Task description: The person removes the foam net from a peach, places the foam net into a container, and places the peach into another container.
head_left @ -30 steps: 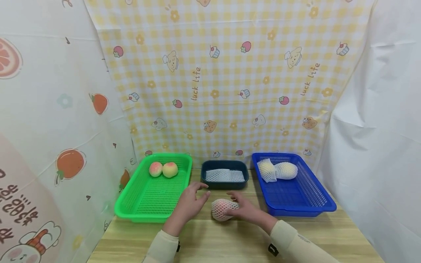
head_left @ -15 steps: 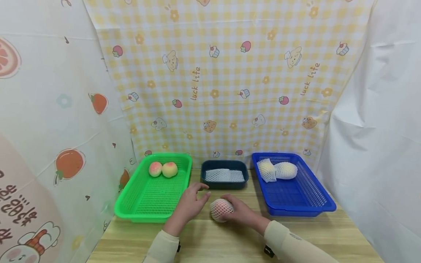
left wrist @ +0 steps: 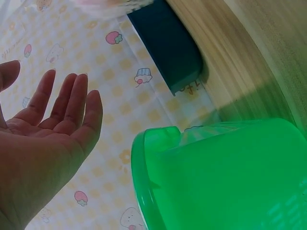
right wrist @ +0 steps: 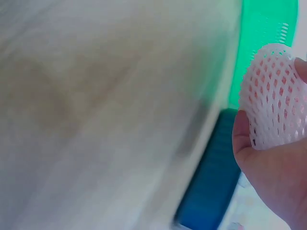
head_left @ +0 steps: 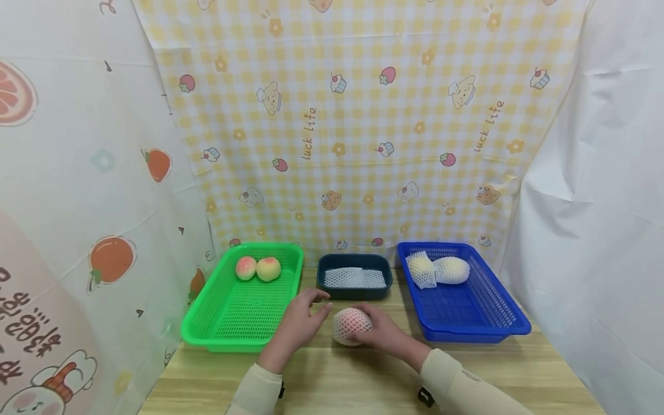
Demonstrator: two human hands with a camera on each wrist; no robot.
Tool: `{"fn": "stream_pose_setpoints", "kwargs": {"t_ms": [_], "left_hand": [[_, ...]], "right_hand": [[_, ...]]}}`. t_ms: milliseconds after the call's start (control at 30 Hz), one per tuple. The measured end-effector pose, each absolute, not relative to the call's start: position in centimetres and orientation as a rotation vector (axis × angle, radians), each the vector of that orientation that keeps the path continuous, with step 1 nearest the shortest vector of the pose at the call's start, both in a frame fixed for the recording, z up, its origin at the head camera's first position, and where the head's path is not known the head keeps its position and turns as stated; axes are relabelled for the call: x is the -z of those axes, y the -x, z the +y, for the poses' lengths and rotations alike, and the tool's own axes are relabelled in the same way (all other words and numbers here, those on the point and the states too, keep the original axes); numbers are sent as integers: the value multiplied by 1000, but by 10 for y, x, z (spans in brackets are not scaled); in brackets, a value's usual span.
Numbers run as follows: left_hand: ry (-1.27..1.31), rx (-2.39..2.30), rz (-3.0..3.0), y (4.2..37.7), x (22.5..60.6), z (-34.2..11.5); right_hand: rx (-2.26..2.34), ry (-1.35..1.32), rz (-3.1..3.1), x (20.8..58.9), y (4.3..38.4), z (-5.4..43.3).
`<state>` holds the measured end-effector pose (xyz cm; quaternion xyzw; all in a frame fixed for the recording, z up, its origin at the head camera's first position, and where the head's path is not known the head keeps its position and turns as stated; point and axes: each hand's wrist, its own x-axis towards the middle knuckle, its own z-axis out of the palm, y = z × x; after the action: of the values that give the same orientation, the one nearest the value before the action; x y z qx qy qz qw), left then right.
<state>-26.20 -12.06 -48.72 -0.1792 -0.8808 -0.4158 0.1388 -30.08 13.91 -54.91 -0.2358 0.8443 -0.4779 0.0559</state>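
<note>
A peach in a white foam net (head_left: 349, 327) is gripped by my right hand (head_left: 385, 334) over the table's middle. In the right wrist view, thumb and fingers curl around the netted peach (right wrist: 273, 98). My left hand (head_left: 300, 324) hovers beside the green basket, apart from the peach, fingers bent slightly and holding nothing. The left wrist view shows that left hand (left wrist: 53, 124) with its fingers spread. Two bare peaches, a pinker one (head_left: 246, 268) and a yellower one (head_left: 268, 269), lie at the back of the green basket (head_left: 251, 314).
A dark teal box (head_left: 355, 293) with white foam nets (head_left: 344, 277) stands behind the hands. On the right, a blue basket (head_left: 467, 314) carries two netted pale-yellow fruits (head_left: 451, 270). A checked cloth (head_left: 358, 190) hangs behind the wooden table (head_left: 332, 380).
My right hand has closed its grip around the netted peach and tilted it more upright, lifting it slightly. My left hand has stayed nearly still.
</note>
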Motion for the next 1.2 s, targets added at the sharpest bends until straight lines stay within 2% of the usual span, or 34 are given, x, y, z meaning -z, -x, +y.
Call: {"fn": "stream_pose_setpoints", "kwargs": {"t_ms": [333,567,900,1200], "left_hand": [[518,1364,-2467,260,483,-124],[594,1443,-2414,259,478,-122],[868,1617,-2239,259,468,-113],[943,1669,-2220,257,467,-110]], "right_hand": [[1573,793,2560,491,287,160],[1587,805,2556,463,276,170],[1585,823,2533,459,275,170],[1581,928,2515,458,272,166]]}}
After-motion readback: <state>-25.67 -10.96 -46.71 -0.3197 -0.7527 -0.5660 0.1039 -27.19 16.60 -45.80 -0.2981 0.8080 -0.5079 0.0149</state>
